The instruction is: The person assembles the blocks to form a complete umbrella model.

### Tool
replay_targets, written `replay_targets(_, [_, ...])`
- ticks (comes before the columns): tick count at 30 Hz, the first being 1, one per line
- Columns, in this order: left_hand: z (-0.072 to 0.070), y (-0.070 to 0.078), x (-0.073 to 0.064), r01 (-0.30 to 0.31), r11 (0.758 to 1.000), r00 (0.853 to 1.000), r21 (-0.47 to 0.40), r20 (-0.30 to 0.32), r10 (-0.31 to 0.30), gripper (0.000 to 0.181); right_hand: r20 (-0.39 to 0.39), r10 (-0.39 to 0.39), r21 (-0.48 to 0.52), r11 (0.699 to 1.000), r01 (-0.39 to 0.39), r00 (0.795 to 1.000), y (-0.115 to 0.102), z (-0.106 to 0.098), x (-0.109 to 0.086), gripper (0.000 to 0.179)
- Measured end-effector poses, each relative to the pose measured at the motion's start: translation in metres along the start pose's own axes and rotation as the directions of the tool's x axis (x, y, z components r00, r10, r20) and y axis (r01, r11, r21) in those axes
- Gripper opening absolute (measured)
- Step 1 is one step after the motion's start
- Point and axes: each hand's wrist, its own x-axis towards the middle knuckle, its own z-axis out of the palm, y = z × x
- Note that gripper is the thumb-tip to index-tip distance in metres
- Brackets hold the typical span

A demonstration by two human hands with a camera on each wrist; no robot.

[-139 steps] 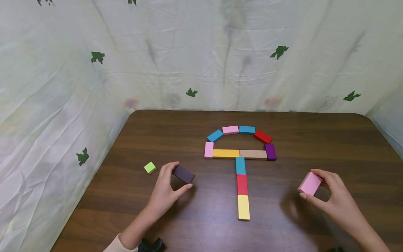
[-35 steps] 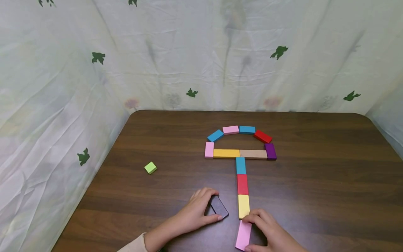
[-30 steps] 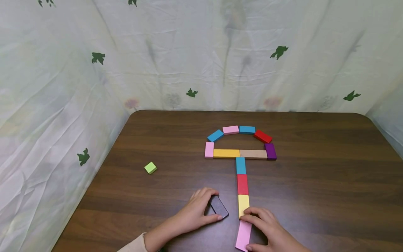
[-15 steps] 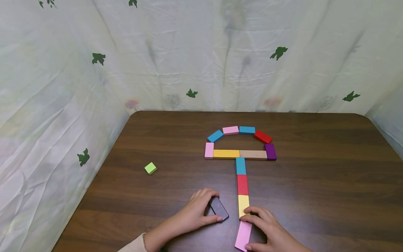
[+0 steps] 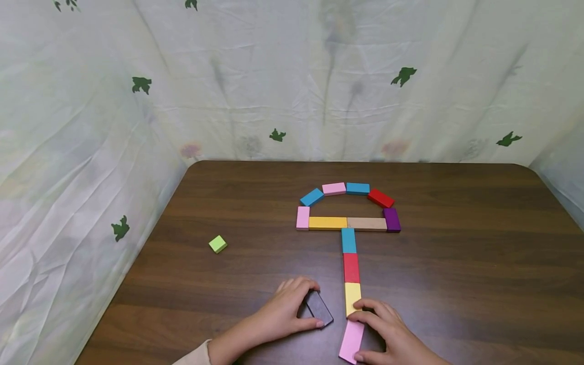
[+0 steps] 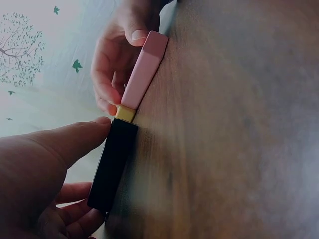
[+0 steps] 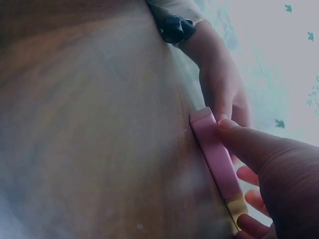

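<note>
My left hand (image 5: 283, 314) grips a dark, nearly black block (image 5: 320, 308) between thumb and fingers, left of the column of blocks. In the left wrist view the dark block (image 6: 113, 164) appears to stand on the table. My right hand (image 5: 390, 332) pinches a pink block (image 5: 351, 342) by its ends, thumb at the near end. That block lies slightly aslant at the near end of the column, by the pale yellow block (image 5: 352, 294). The right fingers partly cover the yellow block's near end. In the right wrist view the pink block (image 7: 215, 154) lies along the table.
Beyond the yellow block come a red block (image 5: 351, 267) and a blue block (image 5: 349, 241). Farther back, an orange-yellow block (image 5: 327, 223) and a tan block (image 5: 367, 223) form a bar beneath an arch of several coloured blocks. A lime-green block (image 5: 217, 244) lies alone at left.
Since the earliest frame, my right hand has brought the pink block leftward to the column's near end. My left hand has moved the dark block right and nearer; lately it shifted slightly nearer again.
</note>
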Motion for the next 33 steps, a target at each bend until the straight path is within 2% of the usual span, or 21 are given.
replay_targets(9, [0.0009,-0.0003,-0.0001,-0.001,1.000,1.000,0.006,0.009,0.001,0.055,-0.006,-0.035,-0.037,0.999,0.035,0.999,0.0000,0.0015,-0.0003,0.045])
replay_targets(17, [0.0000,0.0006,-0.0009,-0.041,0.999,0.999,0.019,0.007,0.041,0.053,0.009,0.022,-0.009,1.000,-0.022,1.000,-0.0036,0.0005,0.0014,0.043])
replay_targets(26, [-0.0012,0.0046,-0.0023,-0.086,0.996,0.996,0.022,0.012,0.086,0.052,-0.033,-0.003,-0.030,1.000,0.002,0.999,-0.0025,0.0034,0.0000,0.043])
replay_targets(33, [-0.0013,0.0073,-0.0031,-0.107,0.993,0.994,0.050,0.012,0.106,0.053,-0.107,-0.072,-0.091,0.994,0.063,0.992,-0.0005,0.0083,0.0000,0.044])
